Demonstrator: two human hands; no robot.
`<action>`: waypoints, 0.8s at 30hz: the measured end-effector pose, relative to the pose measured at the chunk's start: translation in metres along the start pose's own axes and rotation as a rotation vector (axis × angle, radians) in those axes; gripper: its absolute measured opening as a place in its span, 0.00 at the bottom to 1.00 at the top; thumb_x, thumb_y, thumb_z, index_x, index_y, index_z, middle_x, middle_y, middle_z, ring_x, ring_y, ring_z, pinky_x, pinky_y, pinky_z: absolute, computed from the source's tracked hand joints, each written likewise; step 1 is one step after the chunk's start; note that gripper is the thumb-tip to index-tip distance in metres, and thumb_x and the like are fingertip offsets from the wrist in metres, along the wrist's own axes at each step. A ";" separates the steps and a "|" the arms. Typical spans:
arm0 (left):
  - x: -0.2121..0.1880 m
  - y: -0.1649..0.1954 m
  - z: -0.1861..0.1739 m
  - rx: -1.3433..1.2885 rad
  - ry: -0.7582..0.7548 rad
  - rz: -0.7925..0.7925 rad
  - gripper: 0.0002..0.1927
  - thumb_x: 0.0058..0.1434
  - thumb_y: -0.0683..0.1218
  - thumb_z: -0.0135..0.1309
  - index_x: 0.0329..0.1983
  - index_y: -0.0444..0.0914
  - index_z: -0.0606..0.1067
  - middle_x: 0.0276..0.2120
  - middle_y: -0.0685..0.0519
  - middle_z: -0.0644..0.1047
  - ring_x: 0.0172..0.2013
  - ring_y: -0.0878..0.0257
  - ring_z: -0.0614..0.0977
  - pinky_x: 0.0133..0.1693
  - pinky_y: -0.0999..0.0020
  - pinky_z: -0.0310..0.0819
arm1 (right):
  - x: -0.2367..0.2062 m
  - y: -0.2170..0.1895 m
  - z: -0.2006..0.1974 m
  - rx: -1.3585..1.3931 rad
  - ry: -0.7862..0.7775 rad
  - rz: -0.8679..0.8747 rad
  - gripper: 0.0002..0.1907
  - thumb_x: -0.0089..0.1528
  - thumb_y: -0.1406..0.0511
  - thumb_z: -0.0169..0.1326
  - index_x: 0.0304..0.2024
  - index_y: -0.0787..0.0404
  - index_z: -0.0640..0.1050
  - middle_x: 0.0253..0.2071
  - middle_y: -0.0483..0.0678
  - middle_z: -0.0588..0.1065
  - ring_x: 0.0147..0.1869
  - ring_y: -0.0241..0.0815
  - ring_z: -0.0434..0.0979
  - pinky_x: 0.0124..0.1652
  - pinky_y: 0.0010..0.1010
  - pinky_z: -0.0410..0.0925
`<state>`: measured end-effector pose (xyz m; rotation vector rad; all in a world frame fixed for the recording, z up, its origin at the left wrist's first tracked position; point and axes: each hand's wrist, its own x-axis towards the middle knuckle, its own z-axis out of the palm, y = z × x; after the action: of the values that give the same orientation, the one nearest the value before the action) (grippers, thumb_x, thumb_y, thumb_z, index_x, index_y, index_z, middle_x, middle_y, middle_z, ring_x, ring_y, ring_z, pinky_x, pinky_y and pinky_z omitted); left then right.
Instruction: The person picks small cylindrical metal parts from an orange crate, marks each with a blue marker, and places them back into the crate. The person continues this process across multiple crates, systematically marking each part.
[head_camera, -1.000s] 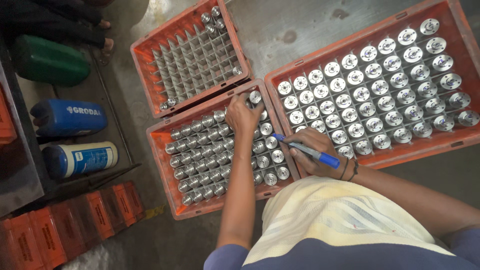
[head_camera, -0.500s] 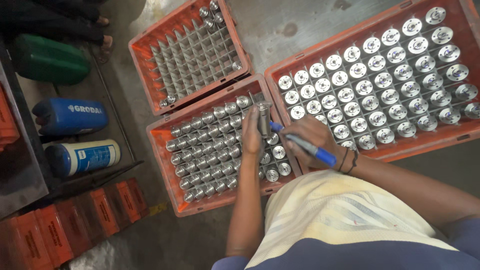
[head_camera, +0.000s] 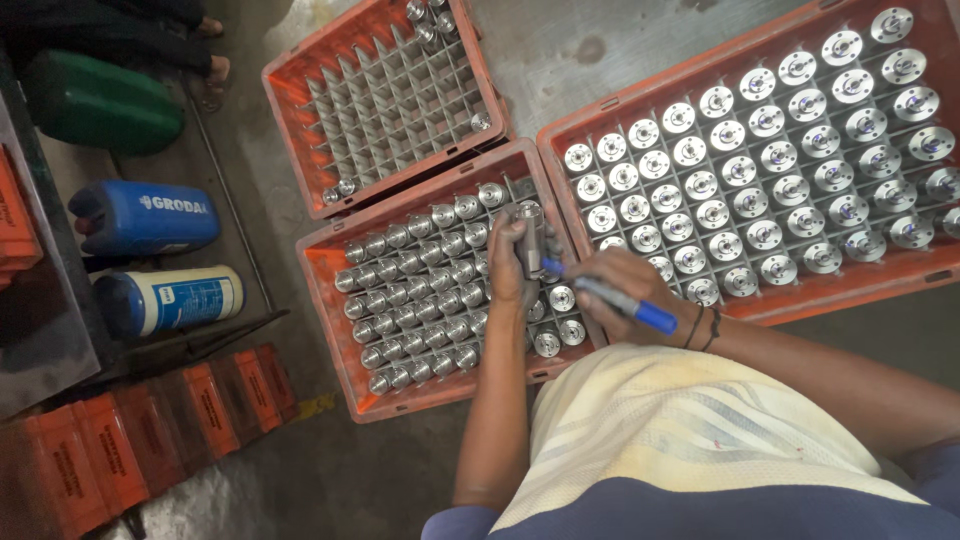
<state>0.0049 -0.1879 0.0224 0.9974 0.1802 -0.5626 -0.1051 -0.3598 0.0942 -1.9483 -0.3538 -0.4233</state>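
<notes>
1. Metal, silvery and cylindrical, the part (head_camera: 530, 237) is clamped in the left hand (head_camera: 510, 262), fingers wrapped round its body, lifted just above the middle orange crate (head_camera: 330, 310).
2. The right hand (head_camera: 625, 290) is closed on a blue marker (head_camera: 610, 298), whose tip touches the part's lower side; the firm grasp seems meant to steady the part for marking.
3. The part's long axis runs roughly up the picture, its flanged end pointing away from the person; the marker lies slanted, tip towards the part.
4. The divider grid keeps the stored parts upright and apart.
5. The right crate (head_camera: 600, 110) holds flanged parts face-up; the far crate (head_camera: 290, 120) is mostly bare grid.
</notes>
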 end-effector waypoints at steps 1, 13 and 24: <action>0.000 0.006 0.001 0.077 -0.011 0.028 0.20 0.61 0.51 0.47 0.54 0.38 0.67 0.30 0.47 0.79 0.26 0.59 0.81 0.28 0.66 0.79 | 0.000 -0.002 0.000 0.000 -0.053 -0.015 0.12 0.59 0.69 0.57 0.45 0.65 0.78 0.38 0.52 0.79 0.41 0.48 0.79 0.42 0.37 0.71; 0.005 0.071 0.009 1.188 0.230 0.500 0.21 0.58 0.41 0.54 0.55 0.33 0.75 0.47 0.44 0.76 0.40 0.59 0.81 0.35 0.65 0.76 | 0.000 0.000 -0.010 -0.004 0.043 0.082 0.11 0.64 0.68 0.55 0.48 0.65 0.78 0.40 0.54 0.79 0.44 0.48 0.81 0.43 0.35 0.72; -0.096 0.055 -0.011 1.556 0.211 0.250 0.14 0.53 0.50 0.67 0.37 0.37 0.83 0.34 0.46 0.81 0.34 0.54 0.83 0.38 0.57 0.76 | -0.012 0.000 -0.013 0.010 0.082 0.112 0.11 0.66 0.68 0.53 0.48 0.67 0.77 0.39 0.54 0.78 0.39 0.45 0.81 0.40 0.33 0.72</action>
<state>-0.0461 -0.1212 0.0949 2.5468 -0.2677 -0.2879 -0.1177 -0.3723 0.0933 -1.9244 -0.1926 -0.4262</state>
